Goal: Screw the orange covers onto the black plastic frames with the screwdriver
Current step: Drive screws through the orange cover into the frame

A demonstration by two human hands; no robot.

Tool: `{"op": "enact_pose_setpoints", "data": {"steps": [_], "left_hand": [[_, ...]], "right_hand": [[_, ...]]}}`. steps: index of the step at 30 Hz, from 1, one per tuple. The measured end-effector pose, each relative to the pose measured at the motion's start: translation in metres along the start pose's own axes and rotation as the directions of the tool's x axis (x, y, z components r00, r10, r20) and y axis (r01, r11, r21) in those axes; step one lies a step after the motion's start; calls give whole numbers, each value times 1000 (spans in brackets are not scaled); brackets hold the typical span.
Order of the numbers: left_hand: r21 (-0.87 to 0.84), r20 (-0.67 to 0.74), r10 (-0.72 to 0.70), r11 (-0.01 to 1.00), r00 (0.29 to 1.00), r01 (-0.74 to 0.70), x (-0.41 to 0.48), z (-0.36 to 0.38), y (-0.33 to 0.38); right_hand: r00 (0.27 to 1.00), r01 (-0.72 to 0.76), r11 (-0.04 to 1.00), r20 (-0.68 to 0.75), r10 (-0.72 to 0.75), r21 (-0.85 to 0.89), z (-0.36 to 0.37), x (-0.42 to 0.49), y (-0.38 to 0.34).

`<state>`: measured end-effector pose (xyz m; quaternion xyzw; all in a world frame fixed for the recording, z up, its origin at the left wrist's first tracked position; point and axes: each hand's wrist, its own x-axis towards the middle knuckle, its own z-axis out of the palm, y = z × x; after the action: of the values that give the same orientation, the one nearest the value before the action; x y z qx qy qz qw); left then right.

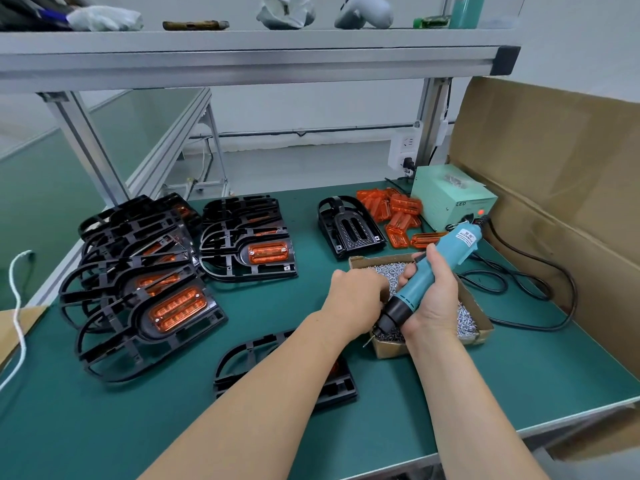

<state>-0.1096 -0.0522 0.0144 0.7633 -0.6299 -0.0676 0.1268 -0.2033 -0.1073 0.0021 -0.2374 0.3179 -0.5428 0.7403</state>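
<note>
My right hand (434,292) grips a teal electric screwdriver (446,258), its black tip pointing down-left over a cardboard box of screws (478,317). My left hand (356,296) reaches into that box with curled fingers; what it holds is hidden. A black frame (242,355) lies on the mat under my left forearm, mostly covered. Loose orange covers (398,209) are piled at the back. One bare black frame (349,226) stands beside them. Frames with orange covers fitted (173,310) are stacked at the left.
A pale green power box (450,199) with a red light stands at the back right, its black cable (540,271) looping over the green mat (138,427). A big cardboard carton (561,161) walls the right side. A white cord (15,299) hangs at the left edge.
</note>
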Motion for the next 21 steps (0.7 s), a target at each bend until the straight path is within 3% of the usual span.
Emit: {"op": "enact_pose_setpoints", "data": {"steps": [7, 13, 21], "left_hand": [[-214, -85, -85, 975, 993, 65, -3, -1, 2], [-476, -207, -200, 876, 958, 80, -12, -2, 0], [-662, -107, -290, 734, 951, 149, -31, -3, -18]], "right_hand": [[1000, -19, 1000, -2, 19, 8, 0, 1, -1], [1000, 6, 999, 2, -6, 39, 1, 1, 0], [1000, -15, 1000, 8, 15, -10, 0, -1, -1]]}}
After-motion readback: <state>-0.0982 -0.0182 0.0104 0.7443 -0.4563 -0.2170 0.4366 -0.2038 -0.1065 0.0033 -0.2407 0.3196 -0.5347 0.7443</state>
